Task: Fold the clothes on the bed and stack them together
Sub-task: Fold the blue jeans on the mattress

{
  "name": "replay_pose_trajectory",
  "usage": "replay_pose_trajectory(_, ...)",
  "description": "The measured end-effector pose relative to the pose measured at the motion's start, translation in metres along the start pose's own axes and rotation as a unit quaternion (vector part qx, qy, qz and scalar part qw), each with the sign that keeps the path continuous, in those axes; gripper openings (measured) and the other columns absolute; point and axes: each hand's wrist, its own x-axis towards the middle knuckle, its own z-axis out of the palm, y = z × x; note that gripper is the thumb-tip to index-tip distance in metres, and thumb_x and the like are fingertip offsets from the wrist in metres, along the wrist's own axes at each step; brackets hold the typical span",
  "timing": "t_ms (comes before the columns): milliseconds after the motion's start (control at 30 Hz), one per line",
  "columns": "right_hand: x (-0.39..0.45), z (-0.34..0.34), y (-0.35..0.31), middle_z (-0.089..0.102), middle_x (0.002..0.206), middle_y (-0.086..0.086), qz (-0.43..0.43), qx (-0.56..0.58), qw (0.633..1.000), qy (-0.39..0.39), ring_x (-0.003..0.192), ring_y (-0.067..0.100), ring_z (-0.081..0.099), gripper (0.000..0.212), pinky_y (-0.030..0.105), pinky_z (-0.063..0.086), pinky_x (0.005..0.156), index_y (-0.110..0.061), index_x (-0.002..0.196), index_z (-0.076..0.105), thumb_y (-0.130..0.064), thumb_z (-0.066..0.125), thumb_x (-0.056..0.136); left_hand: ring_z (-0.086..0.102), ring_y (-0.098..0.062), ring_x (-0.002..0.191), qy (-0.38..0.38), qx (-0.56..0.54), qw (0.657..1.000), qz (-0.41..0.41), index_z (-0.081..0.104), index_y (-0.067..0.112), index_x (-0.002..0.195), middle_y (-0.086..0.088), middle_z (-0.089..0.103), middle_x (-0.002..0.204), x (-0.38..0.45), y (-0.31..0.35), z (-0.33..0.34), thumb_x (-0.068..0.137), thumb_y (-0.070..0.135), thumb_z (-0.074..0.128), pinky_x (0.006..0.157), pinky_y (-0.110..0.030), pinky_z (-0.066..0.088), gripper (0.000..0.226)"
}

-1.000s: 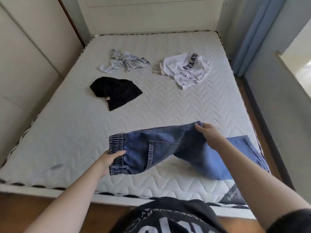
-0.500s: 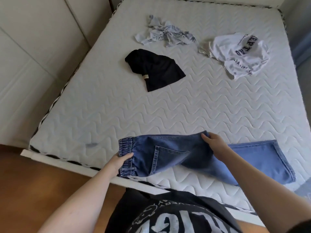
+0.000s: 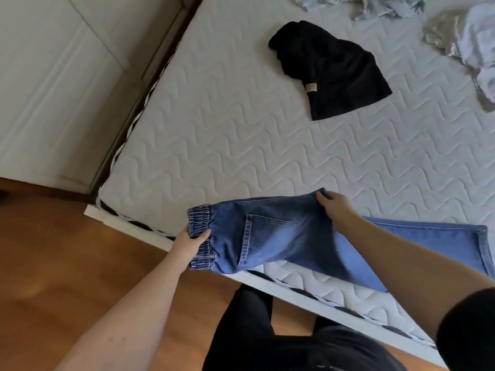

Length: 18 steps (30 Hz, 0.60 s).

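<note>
Blue jeans with an elastic waistband lie across the near edge of the mattress, legs stretching to the right. My left hand grips the waistband at its near corner. My right hand pinches the far edge of the jeans at the seat, lifting it slightly. A black garment lies crumpled further up the bed. A grey patterned garment and a white T-shirt sit at the top right, both cut off by the frame.
A pale panelled wall or wardrobe runs along the bed's left side. Wooden floor lies at the left and below. My dark-clothed legs stand against the bed's white frame.
The view has tilted down and shifted left, so the far garments slid toward the top right. Both hands keep their hold on the jeans, which have moved slightly toward the bed's near edge.
</note>
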Motion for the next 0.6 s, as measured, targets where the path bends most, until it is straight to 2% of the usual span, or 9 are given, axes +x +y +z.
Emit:
replay_pose_trajectory(67, 0.009, 0.014, -0.015, 0.067, 0.114, 0.020, 0.000, 0.003, 1.000, -0.005, 0.107, 0.031, 0.063, 0.030, 0.045, 0.050, 0.099, -0.006, 0.112, 0.067, -0.030, 0.060, 0.097, 0.064, -0.022, 0.096, 0.022, 0.042, 0.998, 0.031, 0.056, 0.028, 0.115, 0.009, 0.068, 0.099, 0.013, 0.008, -0.015, 0.088, 0.041, 0.071, 0.083, -0.034, 0.047, 0.033)
replay_pose_trajectory(133, 0.019, 0.023, -0.030, 0.066, 0.120, 0.017, -0.003, 0.012, 1.000, -0.012, 0.113, 0.032, 0.061, 0.031, 0.047, 0.048, 0.102, -0.008, 0.126, 0.062, -0.022, 0.057, 0.098, 0.063, -0.024, 0.095, 0.049, 0.084, 0.994, 0.058, 0.056, 0.024, 0.118, 0.003, 0.068, 0.103, 0.028, 0.021, -0.029, 0.088, 0.041, 0.069, 0.085, -0.036, 0.047, 0.036)
replay_pose_trajectory(200, 0.026, 0.026, -0.042, 0.064, 0.125, 0.009, -0.009, 0.043, 0.999, -0.014, 0.101, 0.022, 0.064, 0.038, 0.037, 0.053, 0.091, -0.013, 0.137, 0.054, -0.011, 0.054, 0.099, 0.063, -0.028, 0.099, 0.085, 0.117, 0.987, 0.077, 0.055, 0.017, 0.122, -0.004, 0.068, 0.109, 0.043, 0.038, -0.040, 0.090, 0.038, 0.068, 0.086, -0.038, 0.048, 0.041)
replay_pose_trajectory(233, 0.028, 0.026, -0.047, 0.062, 0.127, 0.005, -0.012, 0.062, 0.998, -0.014, 0.094, 0.016, 0.062, 0.043, 0.028, 0.052, 0.083, -0.016, 0.141, 0.049, -0.006, 0.051, 0.099, 0.062, -0.030, 0.104, 0.102, 0.131, 0.983, 0.084, 0.052, 0.014, 0.128, -0.007, 0.067, 0.115, 0.049, 0.047, -0.043, 0.092, 0.035, 0.067, 0.088, -0.038, 0.048, 0.044)
replay_pose_trajectory(267, 0.028, 0.025, -0.051, 0.058, 0.132, 0.003, -0.015, 0.079, 0.997, -0.017, 0.095, 0.014, 0.061, 0.048, 0.024, 0.049, 0.081, -0.017, 0.144, 0.044, -0.002, 0.049, 0.099, 0.060, -0.031, 0.111, 0.119, 0.146, 0.978, 0.087, 0.047, 0.012, 0.135, -0.010, 0.063, 0.123, 0.054, 0.054, -0.045, 0.093, 0.030, 0.065, 0.090, -0.037, 0.046, 0.049)
replay_pose_trajectory(367, 0.026, 0.017, -0.052, 0.046, 0.147, 0.007, -0.021, 0.092, 0.995, -0.033, 0.110, 0.017, 0.052, 0.054, 0.031, 0.041, 0.090, -0.013, 0.147, 0.038, 0.008, 0.044, 0.097, 0.048, -0.036, 0.127, 0.165, 0.239, 0.952, 0.098, 0.039, 0.004, 0.144, -0.020, 0.051, 0.136, 0.058, 0.067, -0.037, 0.092, 0.017, 0.064, 0.102, -0.044, 0.042, 0.059)
replay_pose_trajectory(433, 0.023, 0.010, -0.044, 0.045, 0.148, 0.009, -0.024, 0.071, 0.996, -0.041, 0.112, 0.019, 0.051, 0.053, 0.036, 0.041, 0.089, -0.013, 0.146, 0.040, 0.008, 0.044, 0.097, 0.050, -0.036, 0.122, 0.144, 0.307, 0.931, 0.135, 0.046, 0.006, 0.139, -0.019, 0.054, 0.130, 0.053, 0.071, -0.023, 0.090, 0.015, 0.063, 0.099, -0.045, 0.044, 0.052)
replay_pose_trajectory(533, 0.017, -0.003, -0.020, 0.047, 0.147, 0.006, -0.029, 0.020, 0.998, -0.060, 0.127, 0.025, 0.052, 0.049, 0.043, 0.043, 0.105, -0.015, 0.145, 0.044, 0.003, 0.044, 0.099, 0.050, -0.033, 0.123, 0.087, 0.372, 0.906, 0.183, 0.048, 0.007, 0.140, -0.015, 0.055, 0.133, 0.044, 0.072, 0.009, 0.091, 0.018, 0.062, 0.098, -0.045, 0.045, 0.052)
replay_pose_trajectory(600, 0.011, -0.016, 0.000, 0.050, 0.145, 0.003, -0.029, -0.005, 0.998, -0.058, 0.126, 0.020, 0.051, 0.048, 0.036, 0.041, 0.104, -0.017, 0.144, 0.046, -0.001, 0.045, 0.099, 0.049, -0.030, 0.126, 0.054, 0.398, 0.894, 0.199, 0.047, 0.009, 0.142, -0.011, 0.053, 0.137, 0.037, 0.071, 0.035, 0.092, 0.021, 0.061, 0.098, -0.043, 0.045, 0.053)
